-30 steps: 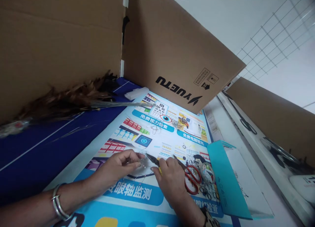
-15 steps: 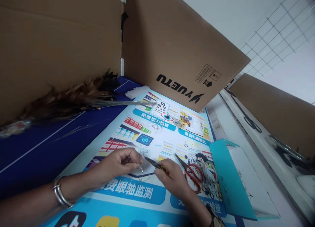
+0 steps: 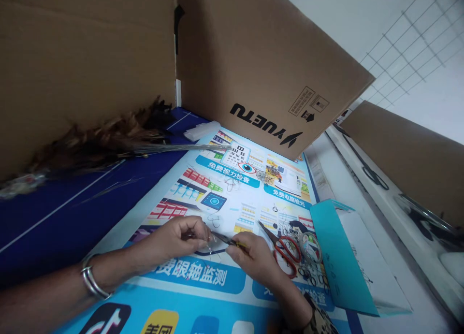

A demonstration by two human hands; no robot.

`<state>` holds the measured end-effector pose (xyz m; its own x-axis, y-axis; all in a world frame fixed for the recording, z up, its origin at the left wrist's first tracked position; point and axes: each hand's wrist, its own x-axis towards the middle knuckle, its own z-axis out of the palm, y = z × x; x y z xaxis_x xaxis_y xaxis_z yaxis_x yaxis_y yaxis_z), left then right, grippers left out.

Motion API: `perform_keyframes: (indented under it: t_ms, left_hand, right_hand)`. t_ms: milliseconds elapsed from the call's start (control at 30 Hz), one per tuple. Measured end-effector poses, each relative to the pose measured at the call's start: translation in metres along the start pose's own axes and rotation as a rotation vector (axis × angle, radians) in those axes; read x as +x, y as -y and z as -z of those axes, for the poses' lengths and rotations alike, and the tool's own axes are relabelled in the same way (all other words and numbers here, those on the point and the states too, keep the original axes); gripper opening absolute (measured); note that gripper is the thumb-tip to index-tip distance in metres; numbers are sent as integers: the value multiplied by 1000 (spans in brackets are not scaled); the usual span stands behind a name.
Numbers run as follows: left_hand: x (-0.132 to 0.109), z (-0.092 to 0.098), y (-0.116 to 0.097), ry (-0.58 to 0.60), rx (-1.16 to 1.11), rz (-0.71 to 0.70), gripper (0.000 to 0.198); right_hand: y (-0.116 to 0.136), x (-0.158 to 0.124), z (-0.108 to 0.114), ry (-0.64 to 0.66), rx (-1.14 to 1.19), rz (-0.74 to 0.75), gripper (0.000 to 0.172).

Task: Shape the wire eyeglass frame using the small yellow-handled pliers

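Note:
My left hand (image 3: 190,235) is closed in a pinch on a thin, shiny piece of wire (image 3: 209,248), whose ends show below the fingertips. In my right hand (image 3: 252,256) is a pair of needle-nose pliers (image 3: 225,238) with dark jaws and a yellowish grip. The plier tips point left and reach the left fingertips, at the wire; whether the jaws are closed on it I cannot tell. Red-handled scissors (image 3: 286,252) lie to the right of my right hand. Beside them is a heap of small rings and wire pieces (image 3: 308,273).
A turquoise box (image 3: 344,256) stands at the right. Brown feathers (image 3: 94,136) and a bundle of long thin wires (image 3: 181,149) lie on the left. Cardboard panels (image 3: 253,58) rise behind the printed mat (image 3: 130,293). A small wire pile (image 3: 264,177) sits farther back.
The plier tips have moved slightly left, closer to the left fingertips. The left hand stays nearly in place, and the view has shifted slightly.

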<state>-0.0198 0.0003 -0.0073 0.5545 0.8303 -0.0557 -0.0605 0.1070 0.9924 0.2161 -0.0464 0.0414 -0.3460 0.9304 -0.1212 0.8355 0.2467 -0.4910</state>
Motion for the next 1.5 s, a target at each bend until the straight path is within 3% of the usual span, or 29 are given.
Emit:
perform_keyframes:
  t_ms: [133,267,500,967,1500]
  left_hand:
    - [0,-1,-2,-28,24,52,16]
    - [0,-2,-4,-88,23,69,18]
    - [-3,-15,-5,-409,10,82,21]
    - [-2,-23,-6,-290,-212,95,20]
    - [-4,-24,2,-249,-139,37,20]
  right_hand:
    - [0,0,-4,-3,-33,-27,24]
    - [-5,1,-7,-96,12,-77,21]
    - [-5,-10,-10,-349,114,-72,24]
    - [8,-15,-21,-473,-238,24,32]
    - [21,-30,-35,-538,-359,44,29]
